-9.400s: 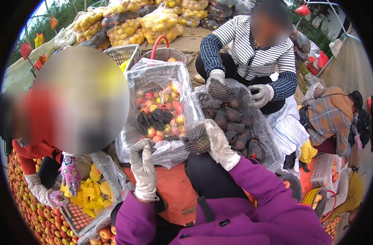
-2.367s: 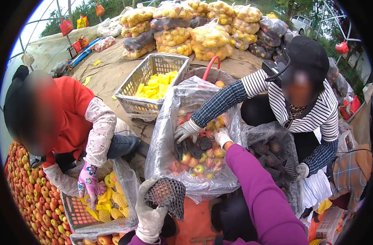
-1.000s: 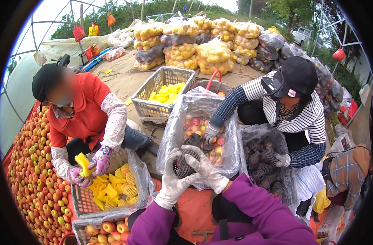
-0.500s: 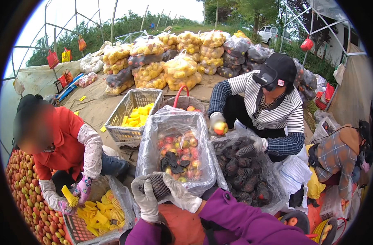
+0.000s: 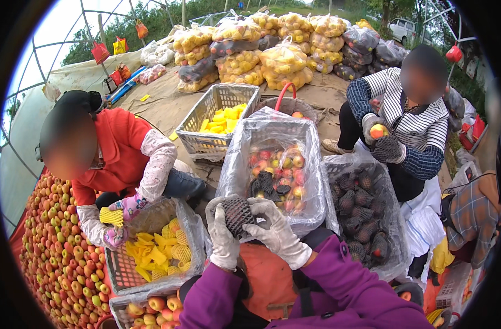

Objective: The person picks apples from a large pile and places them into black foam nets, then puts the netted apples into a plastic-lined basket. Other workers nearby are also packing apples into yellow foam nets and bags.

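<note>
Between both hands, just in front of my body, is a round fruit in a black foam net [image 5: 238, 215], probably an apple; the net hides its skin. My left hand [image 5: 222, 236], in a whitish work glove, grips its left side. My right hand [image 5: 276, 233], gloved alike, has fingers closed against its right side. Right beyond the hands stands a plastic-lined crate [image 5: 237, 159] holding loose red and yellow apples [image 5: 294, 170]. Several black foam nets [image 5: 265, 185] lie on those apples.
To the right stands a lined crate of black-netted fruit [image 5: 360, 214]; to the left, a crate with yellow nets [image 5: 149, 252]. A co-worker [image 5: 119, 159] sits left, another [image 5: 407, 109] right. Loose apples [image 5: 64, 252] are heaped far left. Bagged fruit [image 5: 286, 63] is stacked behind.
My view has shifted left and down. The black net in my hands now looks rounder, and my right fingers have spread along its side. The right co-worker now holds an apple up against a black net.
</note>
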